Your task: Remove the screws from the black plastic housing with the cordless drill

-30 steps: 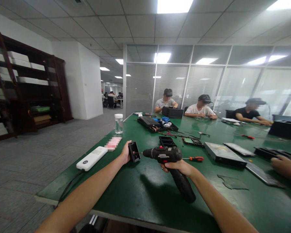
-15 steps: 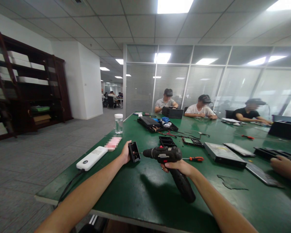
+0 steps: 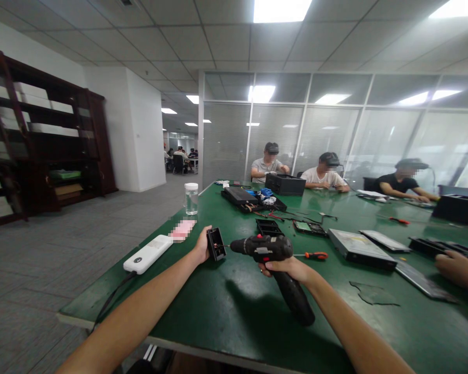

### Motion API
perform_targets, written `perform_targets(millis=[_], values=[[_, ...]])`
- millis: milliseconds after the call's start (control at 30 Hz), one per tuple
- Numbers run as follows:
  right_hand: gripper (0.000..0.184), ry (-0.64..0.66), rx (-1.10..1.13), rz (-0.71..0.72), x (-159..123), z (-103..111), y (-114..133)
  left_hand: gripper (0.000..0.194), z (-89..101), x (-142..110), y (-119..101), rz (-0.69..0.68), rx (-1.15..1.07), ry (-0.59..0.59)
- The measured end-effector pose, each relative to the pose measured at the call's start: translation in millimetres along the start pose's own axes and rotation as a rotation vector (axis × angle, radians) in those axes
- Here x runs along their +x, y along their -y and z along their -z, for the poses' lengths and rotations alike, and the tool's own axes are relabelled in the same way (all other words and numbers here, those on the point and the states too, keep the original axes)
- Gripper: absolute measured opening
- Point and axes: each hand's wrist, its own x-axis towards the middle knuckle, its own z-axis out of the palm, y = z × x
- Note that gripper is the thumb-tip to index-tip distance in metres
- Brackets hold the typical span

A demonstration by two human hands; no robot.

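Black box (image 3: 285, 184) right of center frame is sitting a bit farther right and closer than in the earlier frame. Left to right: a white device (image 3: 152, 253) is lying left of center; mid-frame, the left hand's (image 3: 203, 246) grip is pinching the small black housing (image 3: 220, 250), probably bracing its open side toward the bit. Just right, the right hand (image 3: 297, 268) is wrapping its grip around the drill (image 3: 271, 248), likely keeping the bit lined up. Hands and drill are looking basically unchanged.
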Motion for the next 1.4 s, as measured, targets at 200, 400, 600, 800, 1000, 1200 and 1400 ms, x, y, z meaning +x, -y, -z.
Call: perform_targets(millis=[200,400,600,800,1000,1200,1400], values=[[0.024,0.018,0.021,0.006,0,0,1,0.034,-0.4,-1,0,-0.008,0.011,-0.017],[0.026,0.005,0.14,0.004,-2,2,-6,0.033,-4.1,-5,-1,-0.006,-0.001,-0.042],[0.038,0.009,0.226,0.006,-5,2,-6,0.032,-6.4,-7,-1,-0.012,-0.002,-0.062],[0.034,0.014,0.235,0.005,-7,-3,2,0.033,-6.2,-6,-2,-0.004,-0.006,-0.038],[0.028,0.01,0.126,0.029,-1,0,-4,0.033,-6.3,-7,-2,-0.01,-0.009,-0.038],[0.026,0.002,0.056,0.041,1,0,-4,0.032,-6.7,-6,-1,-0.018,-0.01,-0.054],[0.024,0.005,0.032,0.028,0,1,-3,0.032,-6.6,-6,-2,-0.015,-0.012,-0.062]])
